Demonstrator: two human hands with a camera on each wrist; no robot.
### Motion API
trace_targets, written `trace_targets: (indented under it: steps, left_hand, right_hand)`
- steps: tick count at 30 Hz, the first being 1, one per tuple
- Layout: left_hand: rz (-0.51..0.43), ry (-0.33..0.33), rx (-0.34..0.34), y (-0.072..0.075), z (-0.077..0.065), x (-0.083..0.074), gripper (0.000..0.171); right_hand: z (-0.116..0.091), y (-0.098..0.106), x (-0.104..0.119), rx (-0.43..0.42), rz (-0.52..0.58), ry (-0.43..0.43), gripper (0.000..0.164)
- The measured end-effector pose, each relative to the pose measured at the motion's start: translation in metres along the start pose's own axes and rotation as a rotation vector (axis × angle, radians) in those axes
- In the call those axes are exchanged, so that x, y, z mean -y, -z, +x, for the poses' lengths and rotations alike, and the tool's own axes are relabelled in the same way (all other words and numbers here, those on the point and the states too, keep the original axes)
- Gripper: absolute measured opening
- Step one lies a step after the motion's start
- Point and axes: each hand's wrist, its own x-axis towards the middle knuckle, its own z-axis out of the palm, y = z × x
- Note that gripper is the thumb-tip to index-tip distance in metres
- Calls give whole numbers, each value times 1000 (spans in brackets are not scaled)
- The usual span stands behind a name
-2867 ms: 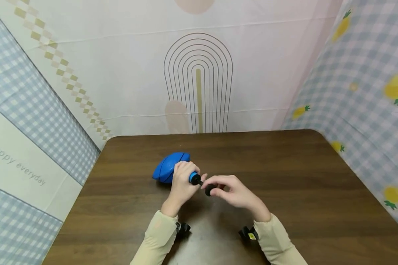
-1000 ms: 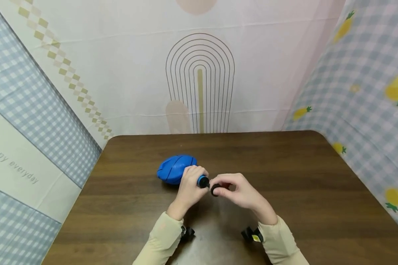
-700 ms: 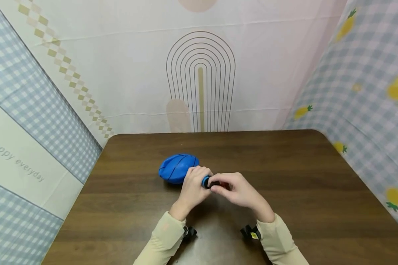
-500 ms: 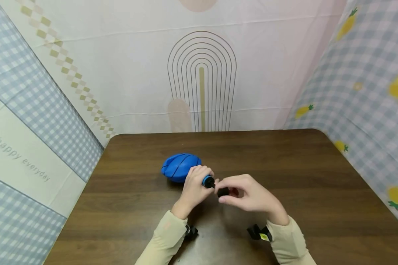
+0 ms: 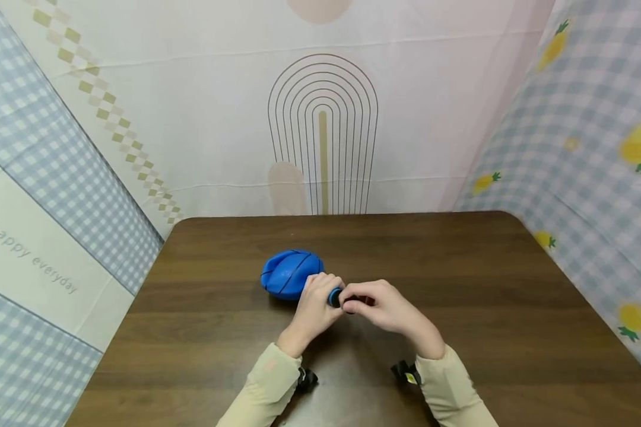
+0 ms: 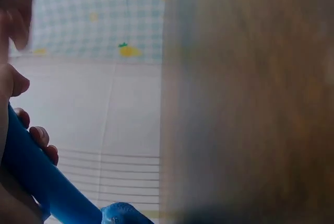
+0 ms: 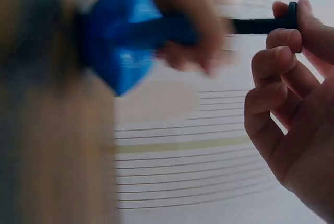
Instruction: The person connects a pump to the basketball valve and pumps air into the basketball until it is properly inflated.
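A partly caved-in blue ball (image 5: 287, 276) with black seam lines sits on the table, left of centre. Beside it my left hand (image 5: 312, 305) grips the blue barrel of a small hand pump (image 6: 39, 177), fingers wrapped around. My right hand (image 5: 390, 308) pinches the pump's black end handle (image 7: 293, 18) between thumb and fingers. In the right wrist view a length of black rod (image 7: 258, 26) shows between the two hands. Where the barrel meets the ball (image 7: 109, 41) is blurred, so how they join cannot be made out.
A dark wooden table (image 5: 406, 249) lies under both hands. A pale printed cloth (image 5: 213, 130) hangs behind it, with checked cloths on both sides. Black wrist cameras (image 5: 404, 372) are strapped at both sleeves.
The right hand has moved in and out along the pump's axis; it is nearer the left hand than half a second ago. Ball and left hand have shifted slightly right since the first frame.
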Motion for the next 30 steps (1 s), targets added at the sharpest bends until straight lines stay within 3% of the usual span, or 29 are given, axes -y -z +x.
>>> trace_targets:
  steps: [3, 6, 10, 14, 17, 24, 30]
  left_hand:
    - [32, -27, 10, 0, 1, -1, 22]
    - [49, -46, 7, 2, 4, -1, 22]
    - [33, -27, -25, 6, 7, 3, 19]
    - [32, 3, -70, 10, 9, 9, 16]
    - [16, 0, -56, 10, 11, 10, 15]
    - [-64, -30, -9, 9, 5, 11, 15]
    - [-6, -66, 52, 10, 3, 0, 22]
  right_hand:
    - [2, -6, -7, 19, -11, -21, 4]
    - [1, -2, 1, 22, -64, 4, 5]
    - [-2, 15, 24, 5, -127, 119, 6]
    - [-9, 31, 46, 8, -114, 261, 7]
    - [-12, 35, 53, 19, -111, 295, 7]
    - [-5, 18, 40, 126, 21, 181, 6]
    - [1, 3, 6, 171, 56, 24, 6]
